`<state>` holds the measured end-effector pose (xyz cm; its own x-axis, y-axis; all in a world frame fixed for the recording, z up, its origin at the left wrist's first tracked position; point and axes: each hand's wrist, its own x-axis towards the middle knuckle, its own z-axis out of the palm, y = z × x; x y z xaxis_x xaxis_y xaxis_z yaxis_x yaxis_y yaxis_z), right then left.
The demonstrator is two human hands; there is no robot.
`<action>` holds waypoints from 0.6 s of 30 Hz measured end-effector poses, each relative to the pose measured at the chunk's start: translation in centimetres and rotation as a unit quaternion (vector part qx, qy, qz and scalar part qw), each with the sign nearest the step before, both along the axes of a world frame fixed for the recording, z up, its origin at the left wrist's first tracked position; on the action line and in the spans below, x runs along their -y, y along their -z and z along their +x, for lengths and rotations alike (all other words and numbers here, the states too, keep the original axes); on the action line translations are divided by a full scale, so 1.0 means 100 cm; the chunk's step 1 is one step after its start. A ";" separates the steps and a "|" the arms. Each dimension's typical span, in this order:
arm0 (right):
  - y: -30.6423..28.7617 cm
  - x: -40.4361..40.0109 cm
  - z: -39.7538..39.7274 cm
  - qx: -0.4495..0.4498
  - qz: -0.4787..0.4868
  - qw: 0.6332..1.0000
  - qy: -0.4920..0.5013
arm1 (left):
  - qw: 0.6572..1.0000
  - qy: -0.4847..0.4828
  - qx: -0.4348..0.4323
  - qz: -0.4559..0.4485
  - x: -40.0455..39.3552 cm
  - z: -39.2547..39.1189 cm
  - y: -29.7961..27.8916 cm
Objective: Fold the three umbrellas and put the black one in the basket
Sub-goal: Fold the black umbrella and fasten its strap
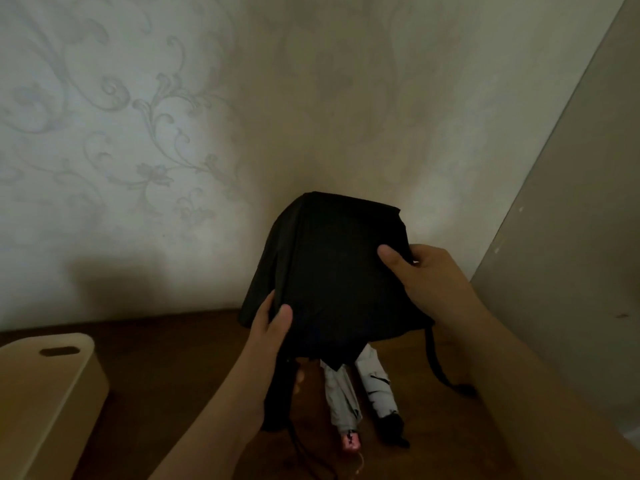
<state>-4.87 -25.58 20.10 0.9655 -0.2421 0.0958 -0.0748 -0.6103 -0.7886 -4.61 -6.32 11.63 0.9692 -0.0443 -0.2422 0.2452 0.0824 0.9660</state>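
Head view shows us the black umbrella (332, 271) raised above the brown table (166, 375), its canopy loose between our hands. Our left hand (266, 327) pinches the lower cloth edge; our right hand (415, 271) has its grip closed on the upper right fold. Under the left grip lie two pale folded umbrellas (360, 393). Far left of it stands the beige basket (45, 393). We should gather the folds evenly toward the shaft and wrap them tight, then close the strap.

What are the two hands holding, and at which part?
Both hold the black umbrella by its canopy fabric: left hand at the lower edge, right hand at the right side.
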 end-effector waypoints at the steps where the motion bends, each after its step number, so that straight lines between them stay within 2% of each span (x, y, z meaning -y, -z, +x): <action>1: 0.000 0.000 -0.003 -0.004 0.001 1.000 -0.012 | 1.000 0.003 0.000 0.002 0.001 -0.005 0.003; 5: 0.008 0.004 -0.016 0.069 0.088 0.992 -0.051 | 0.997 -0.011 0.056 0.056 -0.004 -0.021 0.010; 8: 0.020 0.016 -0.016 -0.064 0.068 0.989 -0.115 | 0.991 -0.009 0.099 0.090 -0.009 -0.019 0.010; 10: 0.019 0.020 -0.013 -0.108 0.130 0.979 -0.113 | 0.989 -0.005 0.112 0.096 -0.012 -0.021 0.009; 12: 0.009 0.021 -0.006 -0.053 0.219 0.972 -0.072 | 0.989 -0.014 0.120 0.082 -0.011 -0.024 0.009; 13: 0.003 0.020 -0.001 -0.021 0.231 0.971 -0.062 | 0.990 -0.019 0.119 0.079 -0.010 -0.025 0.010; 15: -0.008 0.018 0.007 0.009 0.206 0.975 -0.078 | 0.991 -0.017 0.106 0.085 -0.009 -0.024 0.011; 18: -0.019 0.014 0.014 0.009 0.100 0.989 -0.107 | 0.991 -0.005 0.097 0.091 -0.009 -0.023 0.010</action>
